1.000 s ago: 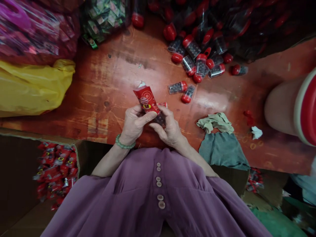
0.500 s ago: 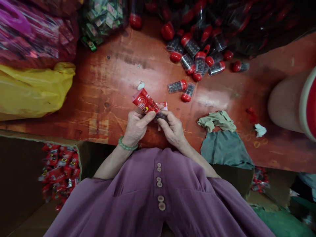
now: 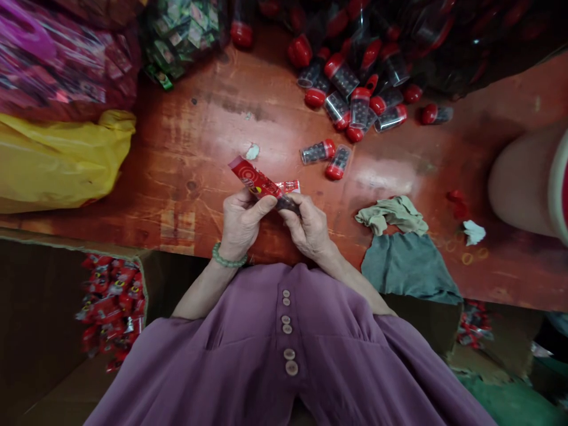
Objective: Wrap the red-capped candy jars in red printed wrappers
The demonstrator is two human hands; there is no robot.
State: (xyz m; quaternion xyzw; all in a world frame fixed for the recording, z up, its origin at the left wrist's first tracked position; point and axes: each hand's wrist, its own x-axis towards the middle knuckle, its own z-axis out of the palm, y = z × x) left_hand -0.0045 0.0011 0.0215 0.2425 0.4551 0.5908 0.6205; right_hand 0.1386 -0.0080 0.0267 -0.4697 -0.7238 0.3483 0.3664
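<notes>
I see bags (image 3: 62,165) on the table's (image 3: 208,148) left, jars (image 3: 359,107) behind the packet (image 3: 254,177), and a bucket (image 3: 523,183) on the right.

Bucket (image 3: 523,186) ran past the right edge, yellow bag (image 3: 57,163) past the left, red wrapper (image 3: 256,178) was printed too small to read, far jars (image 3: 430,29) sank into shadow.

red wrapper (image 3: 256,178) swung further left, slanting flatter; white scrap (image 3: 252,152), part hidden earlier, now uncovered.
</notes>
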